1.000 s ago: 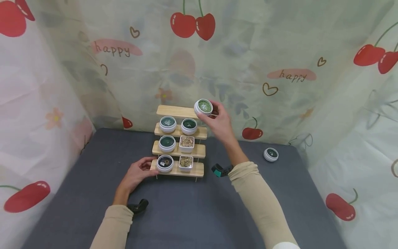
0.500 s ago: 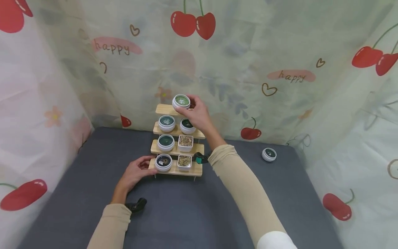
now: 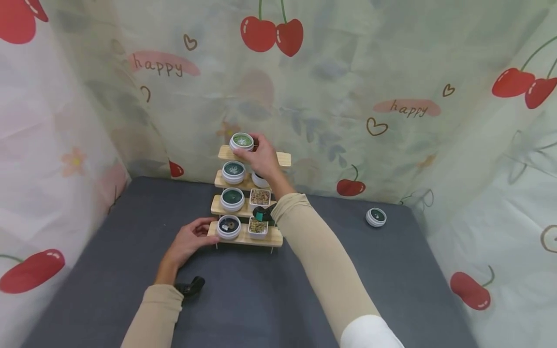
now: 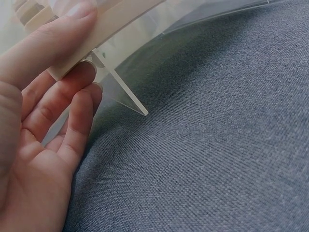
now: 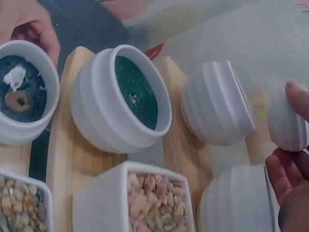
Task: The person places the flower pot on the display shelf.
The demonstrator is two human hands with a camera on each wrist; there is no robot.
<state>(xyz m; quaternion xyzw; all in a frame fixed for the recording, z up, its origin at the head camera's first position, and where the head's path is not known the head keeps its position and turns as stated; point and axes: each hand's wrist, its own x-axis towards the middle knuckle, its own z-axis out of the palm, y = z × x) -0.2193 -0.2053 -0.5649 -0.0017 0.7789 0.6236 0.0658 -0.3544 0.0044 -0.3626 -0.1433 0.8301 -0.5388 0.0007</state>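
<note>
A tiered wooden stand (image 3: 275,236) with clear legs holds white pots on its steps. With thumb above and fingers below, my left hand (image 3: 188,244) grips the left end of the bottom step (image 4: 120,21). My right hand (image 3: 266,158) pinches a round white pot (image 3: 241,140) with a light green filling, at the left part of the top step. Whether that pot (image 5: 285,120) touches the step, I cannot tell. Below it stand round pots with dark green filling (image 3: 232,198) and a dark blue one (image 3: 228,226). Square pots of small stones (image 5: 161,203) stand to their right.
Far to the right on the grey tabletop (image 3: 243,295) lies another round white pot (image 3: 376,217). A cherry-printed curtain (image 3: 330,82) hangs close behind the stand and along both sides. The right forearm crosses over the stand's right side.
My right hand has carried the light green pot leftward, from the top step's right end to its left part, and slightly lowered it. The left hand has kept its grip on the stand.
</note>
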